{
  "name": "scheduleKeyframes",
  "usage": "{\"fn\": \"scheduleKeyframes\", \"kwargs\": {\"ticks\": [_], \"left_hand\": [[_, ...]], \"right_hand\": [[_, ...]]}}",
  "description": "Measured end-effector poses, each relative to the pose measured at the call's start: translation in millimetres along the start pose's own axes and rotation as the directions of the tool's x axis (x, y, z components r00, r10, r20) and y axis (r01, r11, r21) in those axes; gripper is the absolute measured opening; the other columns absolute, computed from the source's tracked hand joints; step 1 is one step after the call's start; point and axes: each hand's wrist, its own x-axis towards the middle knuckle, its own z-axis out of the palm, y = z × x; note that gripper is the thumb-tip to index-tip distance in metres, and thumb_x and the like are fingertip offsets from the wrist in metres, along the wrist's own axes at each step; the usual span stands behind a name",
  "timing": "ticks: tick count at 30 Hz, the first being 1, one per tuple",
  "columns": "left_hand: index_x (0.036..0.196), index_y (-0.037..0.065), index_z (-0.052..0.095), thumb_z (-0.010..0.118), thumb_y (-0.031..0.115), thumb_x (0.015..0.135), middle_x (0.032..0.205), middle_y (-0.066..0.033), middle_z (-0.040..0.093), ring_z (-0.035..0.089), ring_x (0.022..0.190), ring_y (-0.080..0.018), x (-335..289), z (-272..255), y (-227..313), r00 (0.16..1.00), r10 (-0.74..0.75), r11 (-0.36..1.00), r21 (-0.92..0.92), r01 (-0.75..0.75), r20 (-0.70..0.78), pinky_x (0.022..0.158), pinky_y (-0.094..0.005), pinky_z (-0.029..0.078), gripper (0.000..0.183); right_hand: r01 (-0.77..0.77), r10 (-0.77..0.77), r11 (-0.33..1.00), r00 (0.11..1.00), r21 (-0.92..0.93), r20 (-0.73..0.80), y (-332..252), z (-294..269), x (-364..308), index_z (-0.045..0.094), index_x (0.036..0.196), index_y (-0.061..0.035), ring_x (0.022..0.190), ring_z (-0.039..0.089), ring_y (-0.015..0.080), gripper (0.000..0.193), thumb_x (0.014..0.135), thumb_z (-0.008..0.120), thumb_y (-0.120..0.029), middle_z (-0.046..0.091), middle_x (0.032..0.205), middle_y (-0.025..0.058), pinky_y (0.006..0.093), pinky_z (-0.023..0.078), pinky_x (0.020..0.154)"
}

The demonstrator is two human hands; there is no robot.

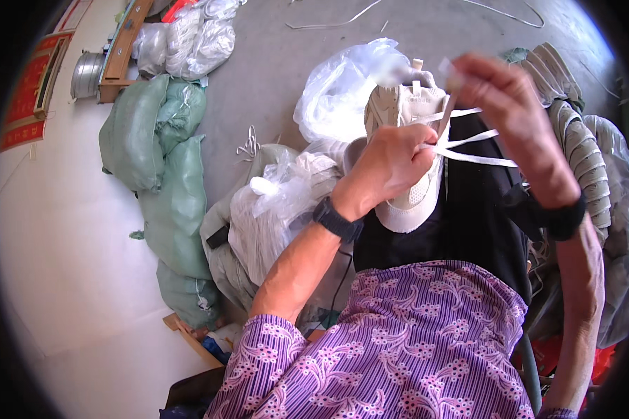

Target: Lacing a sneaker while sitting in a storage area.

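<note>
A cream lace-up shoe (412, 206) rests on my dark-clad lap, its toe toward me and its tongue away. My left hand (391, 164) lies over the laces, fingers closed on the white shoelace (475, 155). Several strands of it run from those fingers to the right. Above and right of the shoe, my right hand (500, 98) is raised in a pinch, with its fingertips blurred by motion. A thin brownish strip (446, 119) runs from that pinch down toward my left fingers; its kind is unclear. The left fingertips are partly hidden.
A clear plastic bag (335, 87) lies beyond the shoe. White laces in plastic (265, 223) lie to the left, beside green sacks (175, 202). Stacked cream shoe parts (580, 150) stand at the right. A wooden bench (126, 52) is at the far left.
</note>
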Motion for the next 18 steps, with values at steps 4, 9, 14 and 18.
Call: {"fn": "scheduleKeyframes", "kwargs": {"ticks": [4,9,14,18], "left_hand": [[0.087,0.0,0.064,0.063,0.012,0.083,0.06,-0.0066,0.057,0.053,0.055,-0.0111,6.9,-4.4,3.4,0.987,-0.116,0.992,-0.039,0.121,0.108,0.054,-0.0293,0.044,0.013],[0.083,-0.001,0.062,0.06,0.016,0.086,0.059,-0.0061,0.055,0.051,0.056,-0.0088,9.6,-4.0,11.0,0.977,-0.18,0.982,-0.031,0.184,0.111,0.054,-0.028,0.044,0.017],[0.084,0.0,0.061,0.057,0.016,0.09,0.065,0.0031,0.053,0.05,0.059,-0.0055,13.0,-4.0,9.1,0.955,-0.225,0.946,-0.19,0.262,0.194,0.054,-0.0244,0.042,0.017],[0.084,0.002,0.06,0.056,0.017,0.092,0.064,0.0052,0.05,0.047,0.059,-0.0031,13.9,-7.3,9.0,0.915,-0.262,0.89,-0.29,0.352,0.307,0.054,-0.022,0.041,0.017]], "right_hand": [[0.01,-0.013,0.996,0.999,0.091,0.04,-17.0,-5.7,14.3,0.065,0.101,-0.0073,0.085,0.054,0.0058,0.023,0.096,0.058,-0.028,0.058,0.087,-0.0042,0.0244,0.044,0.082],[-0.236,0.158,0.859,0.966,0.454,0.203,-4.8,11.3,-1.0,0.053,0.093,-0.0106,0.077,0.052,0.006,0.024,0.101,0.047,-0.032,0.054,0.083,-0.0019,0.0227,0.045,0.074],[-0.297,0.288,0.902,0.955,0.312,0.076,0.7,-41.1,-10.0,0.054,0.089,-0.0099,0.056,0.033,0.0027,0.021,0.098,0.051,-0.029,0.036,0.068,-0.007,0.0192,0.031,0.051],[-0.377,0.399,0.917,0.88,0.133,-0.258,-3.2,-145.3,-32.4,0.047,0.086,-0.0086,0.057,0.03,0.0047,0.021,0.098,0.048,-0.025,0.031,0.07,-0.0052,0.0185,0.029,0.052]]}}
